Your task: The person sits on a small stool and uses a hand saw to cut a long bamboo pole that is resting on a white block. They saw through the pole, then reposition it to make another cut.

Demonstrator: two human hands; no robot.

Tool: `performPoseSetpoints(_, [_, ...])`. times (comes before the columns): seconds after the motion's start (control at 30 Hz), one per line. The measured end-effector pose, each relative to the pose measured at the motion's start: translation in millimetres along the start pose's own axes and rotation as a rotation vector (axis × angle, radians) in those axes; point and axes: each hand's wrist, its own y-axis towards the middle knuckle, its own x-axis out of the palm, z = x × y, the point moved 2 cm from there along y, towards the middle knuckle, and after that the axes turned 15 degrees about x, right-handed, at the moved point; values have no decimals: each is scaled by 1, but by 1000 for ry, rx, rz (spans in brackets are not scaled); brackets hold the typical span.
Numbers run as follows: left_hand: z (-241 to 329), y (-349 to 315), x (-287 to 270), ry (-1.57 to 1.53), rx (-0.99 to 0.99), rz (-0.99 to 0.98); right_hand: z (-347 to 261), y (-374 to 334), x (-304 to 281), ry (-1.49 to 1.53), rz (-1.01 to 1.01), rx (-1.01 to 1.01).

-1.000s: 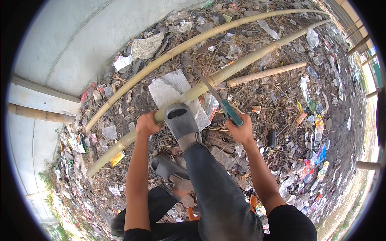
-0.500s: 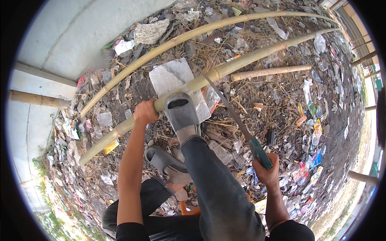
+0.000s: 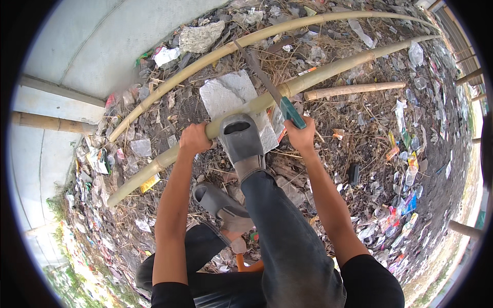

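Across a pale block (image 3: 226,92) on littered ground (image 3: 436,138), we list one bamboo pole (image 3: 334,69), clasped in the left hand (image 3: 195,138) and stepped on by a grey shoe (image 3: 241,137), presumably against rolling. We record the right hand (image 3: 300,134) closed round the green handle (image 3: 291,113) of a saw (image 3: 264,79), which crosses the pole beside the shoe.

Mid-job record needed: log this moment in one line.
Left hand: gripping bamboo pole; right hand: holding saw; blade: across pole; shoe: toe over pole
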Motion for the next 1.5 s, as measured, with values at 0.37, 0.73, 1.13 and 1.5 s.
performPoseSetpoints(0.37, [-31, 26, 4, -168, 4, -129, 56, 8, 37, 85, 8, -516])
performPoseSetpoints(0.73, [3, -8, 34, 125, -101, 274, 63, -72, -55, 76, 123, 64])
performPoseSetpoints(1.13, [-9, 6, 5, -94, -24, -73, 21, -104, -75, -114, -48, 103])
performPoseSetpoints(1.5, [-8, 5, 1, -83, -54, -73, 19, -94, -72, -100, -83, 52])
